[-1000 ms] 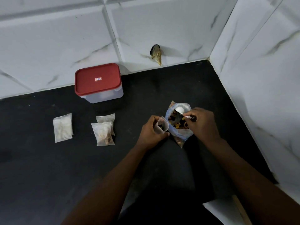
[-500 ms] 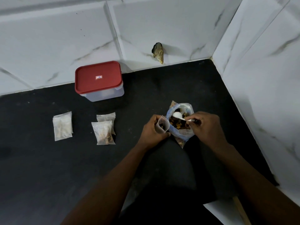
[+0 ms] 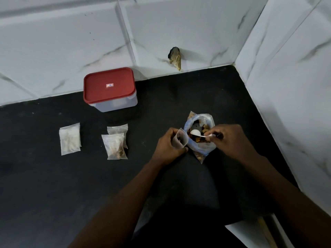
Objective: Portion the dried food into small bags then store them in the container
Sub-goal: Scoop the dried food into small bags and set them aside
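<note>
Big bag [image 3: 201,148] of dried food sits on the black counter [image 3: 53,185], right of centre, mouth open upward, brown pieces showing inside. Its long axis runs roughly near-to-far, and a crumpled tip pokes out past the rim at each end.

Right hand [image 3: 228,140] pinches the handle of a white spoon [image 3: 195,132]. Spoon bowl is inside the bag mouth; handle points right, toward the hand, about level.

Left hand [image 3: 167,146] grips a small bag [image 3: 181,140], which touches the big bag's left side. Its mouth is open and tipped toward the spoon. Something dark inside it, can't tell how much.

Room: right wall [image 3: 286,86] is near the right hand, with a strip of bare counter between. Back wall [image 3: 53,42] is well apart from the big bag. Wide bare counter lies to the near left. The counter's near edge shows only at bottom right.

Three filled packs lie flat left of the left hand, long axes near-to-far. One pack [image 3: 69,138] is alone at far left. The other two overlap, front pack [image 3: 115,147] over rear pack [image 3: 118,129].

Box [image 3: 116,104] stands behind the packs, just in front of the back wall, red lid [image 3: 109,85] on. A dark broken spot [image 3: 175,58] shows low on the back wall, right of the box.
</note>
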Demonstrator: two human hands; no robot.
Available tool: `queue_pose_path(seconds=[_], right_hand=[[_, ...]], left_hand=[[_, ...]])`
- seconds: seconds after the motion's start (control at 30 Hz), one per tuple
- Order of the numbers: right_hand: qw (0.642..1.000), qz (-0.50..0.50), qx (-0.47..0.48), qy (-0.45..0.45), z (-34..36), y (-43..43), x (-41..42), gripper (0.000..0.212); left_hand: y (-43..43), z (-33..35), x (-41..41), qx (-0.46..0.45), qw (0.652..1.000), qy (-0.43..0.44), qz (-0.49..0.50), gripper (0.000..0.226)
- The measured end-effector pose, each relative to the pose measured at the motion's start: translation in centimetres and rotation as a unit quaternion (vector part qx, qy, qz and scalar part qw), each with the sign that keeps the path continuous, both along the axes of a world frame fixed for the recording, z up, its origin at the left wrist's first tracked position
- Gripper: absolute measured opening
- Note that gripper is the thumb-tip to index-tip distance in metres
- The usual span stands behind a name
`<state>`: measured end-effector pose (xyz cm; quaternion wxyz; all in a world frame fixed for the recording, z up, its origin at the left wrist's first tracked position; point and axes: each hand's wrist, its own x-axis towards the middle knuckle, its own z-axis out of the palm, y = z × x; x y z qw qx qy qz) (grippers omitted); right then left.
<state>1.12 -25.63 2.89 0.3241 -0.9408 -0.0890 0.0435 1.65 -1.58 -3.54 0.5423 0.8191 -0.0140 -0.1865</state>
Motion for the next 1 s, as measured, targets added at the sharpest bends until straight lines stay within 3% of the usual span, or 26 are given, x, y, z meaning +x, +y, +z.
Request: queue_pose_path(seconds=[0.17, 0.4, 0.63, 1.0], right_hand=[[0.994, -0.067, 0.068, -0.044, 0.7, -1.4, 0.3, 0.015], [0.997, -0.020, -0.001, -0.070, 0.7, -0.7, 0.5, 0.014], [0.998, -0.016, -0.058, 0.030, 1.1, 0.3, 0.6, 0.017], [0.992, -0.076, 0.015, 0.099, 0.4, 1.3, -0.7, 0.018]], left_hand=[[0.1, 0.0, -0.3, 0.005, 1.000, -0.028, 0.008, 0.052], [0.2, -0.3, -0.3, 0.031, 0.998, -0.047, -0.012, 0.052], [-0.7, -0.4, -0.6, 0.034, 0.997, -0.072, 0.011, 0.040], [-1.6, -1.1, -0.7, 0.026, 0.995, -0.086, 0.052, 0.035]])
